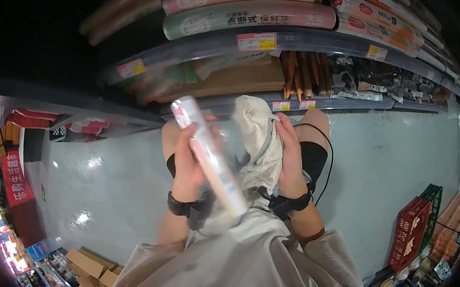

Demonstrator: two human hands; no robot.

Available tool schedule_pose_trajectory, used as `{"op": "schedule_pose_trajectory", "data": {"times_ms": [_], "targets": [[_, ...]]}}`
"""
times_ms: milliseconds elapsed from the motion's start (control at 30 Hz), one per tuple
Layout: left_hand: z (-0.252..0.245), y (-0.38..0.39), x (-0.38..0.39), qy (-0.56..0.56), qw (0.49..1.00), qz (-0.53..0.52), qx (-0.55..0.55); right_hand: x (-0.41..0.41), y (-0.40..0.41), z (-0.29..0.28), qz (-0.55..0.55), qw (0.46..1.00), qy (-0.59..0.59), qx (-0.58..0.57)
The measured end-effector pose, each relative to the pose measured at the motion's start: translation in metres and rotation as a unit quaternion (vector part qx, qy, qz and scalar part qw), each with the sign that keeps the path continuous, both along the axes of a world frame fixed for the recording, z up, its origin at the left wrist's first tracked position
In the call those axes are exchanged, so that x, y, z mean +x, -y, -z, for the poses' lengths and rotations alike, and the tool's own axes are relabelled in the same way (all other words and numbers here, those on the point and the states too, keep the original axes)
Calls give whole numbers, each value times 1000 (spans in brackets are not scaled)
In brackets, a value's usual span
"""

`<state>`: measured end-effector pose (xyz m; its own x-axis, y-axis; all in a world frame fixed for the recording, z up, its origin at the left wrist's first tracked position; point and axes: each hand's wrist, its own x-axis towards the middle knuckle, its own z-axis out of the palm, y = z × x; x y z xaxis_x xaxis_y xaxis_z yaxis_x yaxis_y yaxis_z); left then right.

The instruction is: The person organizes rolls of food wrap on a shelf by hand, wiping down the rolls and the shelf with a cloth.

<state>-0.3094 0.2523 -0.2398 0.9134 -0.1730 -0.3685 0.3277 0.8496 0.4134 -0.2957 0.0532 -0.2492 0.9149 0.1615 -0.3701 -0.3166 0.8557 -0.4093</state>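
Note:
A long roll of plastic wrap or bags (pixel 208 154) in pink and white packaging is gripped by my left hand (pixel 189 164). It slants across my lap and is blurred along its length. My right hand (pixel 290 157) grips a crumpled off-white cloth (pixel 259 142) with a grey edge, bunched above my knees. The roll's lower end lies over my light shirt (pixel 260 261). Both wrists wear black bands. In front of me, similar rolls (pixel 249 18) lie on a shelf, the nearest one green and a pink one behind it.
Price tags line the shelf edge (pixel 304 39). The lower shelf holds brown flat stock (pixel 244 79), orange-brown sticks (pixel 301 76) and black packages (pixel 359 77). A black cable (pixel 328 168) loops beside my right knee. Red crates (pixel 411 233) stand right; cardboard boxes (pixel 87 268) sit behind left.

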Motion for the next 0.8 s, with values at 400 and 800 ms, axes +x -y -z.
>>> {"op": "schedule_pose_trajectory", "data": {"times_ms": [400,800], "targets": [[-15,32,-4,-24,983,126,134,1,-10,37,53,989,38,-133],[-7,30,0,-18,971,186,146,8,-11,54,101,948,51,-298]]}}
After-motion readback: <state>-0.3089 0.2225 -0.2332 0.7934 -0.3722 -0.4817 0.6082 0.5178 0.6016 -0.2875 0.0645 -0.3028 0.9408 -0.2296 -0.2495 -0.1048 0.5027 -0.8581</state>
